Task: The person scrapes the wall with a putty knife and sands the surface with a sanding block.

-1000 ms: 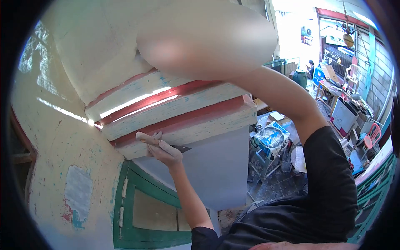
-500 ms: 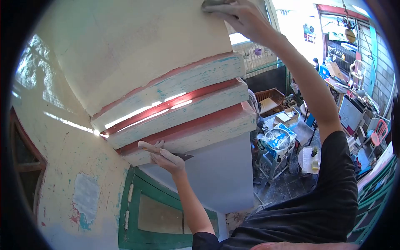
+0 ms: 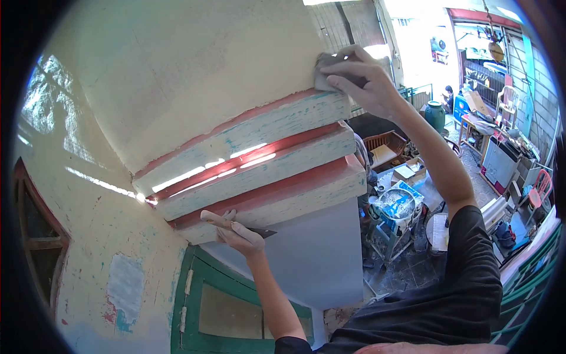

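Note:
My right hand (image 3: 371, 85) is closed around a folded grey sheet that looks like sandpaper (image 3: 323, 74), pressed at the outer corner of the cream wall (image 3: 194, 59), just above the top ledge (image 3: 283, 115). Dust coats the fingers. Lower down, my left hand (image 3: 240, 235) rests against the lowest ledge (image 3: 283, 197). It grips a putty knife by its wooden handle (image 3: 213, 219), the dark blade (image 3: 263, 232) pointing right. Pink-red bands separate the stepped ledges, whose pale paint shows streaks of turquoise.
Below is a green door frame (image 3: 197, 295); a brown-framed window (image 3: 41, 242) is at left. On the floor at right stand a plastic-covered bucket (image 3: 398, 203) on a stand, a green barrel (image 3: 434, 117) and a pink chair (image 3: 539, 189). A person (image 3: 449, 97) is far back.
My right hand has come down along the wall's edge with the grey sheet, from the top of view to just above the ledge. My left hand still holds the putty knife.

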{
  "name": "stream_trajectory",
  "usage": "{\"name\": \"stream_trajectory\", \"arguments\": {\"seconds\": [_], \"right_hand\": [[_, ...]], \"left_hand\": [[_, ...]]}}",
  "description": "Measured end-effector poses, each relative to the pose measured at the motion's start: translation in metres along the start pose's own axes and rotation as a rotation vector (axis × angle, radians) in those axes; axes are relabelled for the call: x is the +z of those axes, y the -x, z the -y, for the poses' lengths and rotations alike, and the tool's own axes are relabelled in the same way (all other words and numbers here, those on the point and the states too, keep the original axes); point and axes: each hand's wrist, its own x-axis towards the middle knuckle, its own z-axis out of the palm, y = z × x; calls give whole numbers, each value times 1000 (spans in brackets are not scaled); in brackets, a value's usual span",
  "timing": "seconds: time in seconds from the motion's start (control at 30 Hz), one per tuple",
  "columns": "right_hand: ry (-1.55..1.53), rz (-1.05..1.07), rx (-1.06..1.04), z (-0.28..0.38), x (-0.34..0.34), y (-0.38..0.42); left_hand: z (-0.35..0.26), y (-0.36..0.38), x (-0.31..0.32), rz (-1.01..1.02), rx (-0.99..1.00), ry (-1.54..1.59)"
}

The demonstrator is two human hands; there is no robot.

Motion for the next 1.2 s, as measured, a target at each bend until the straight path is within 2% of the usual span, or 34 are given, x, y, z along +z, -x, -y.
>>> {"name": "stream_trajectory", "arguments": {"seconds": [0.07,0.1,0.23,0.33,0.4,0.5,0.53,0.6,0.8,0.93,1.0,1.13,1.2], "right_hand": [[-64,-93,-4,-1,-6,-7],[-95,-141,128,9,-6,-8],[-23,-189,81,0,5,-9],[111,-120,88,-3,5,-9],[142,34,314,1,-2,-12],[175,38,338,4,-4,-18],[180,37,336,1,-2,-18],[48,-118,293,-9,6,-15],[26,-302,271,-9,17,-22],[119,-388,219,-10,20,-58],[38,-468,170,-12,20,-79],[160,-476,112,-14,19,-62],[209,-278,207,-12,12,-33]], "left_hand": [[-9,-3,1,-24,-35,61],[-7,-2,0,-17,-42,59],[-4,0,0,38,-39,-36],[-6,0,2,11,-54,-6],[-6,0,3,-1,-55,14],[-4,1,4,-29,-57,16],[-1,2,4,-27,-43,10],[2,4,5,-25,-31,13],[-7,2,6,-56,-81,68],[-16,-5,7,-59,-64,35],[-19,-4,6,-42,-59,-2],[-11,-4,7,-36,-49,-57],[-6,-2,7,-37,-56,-52]]}}
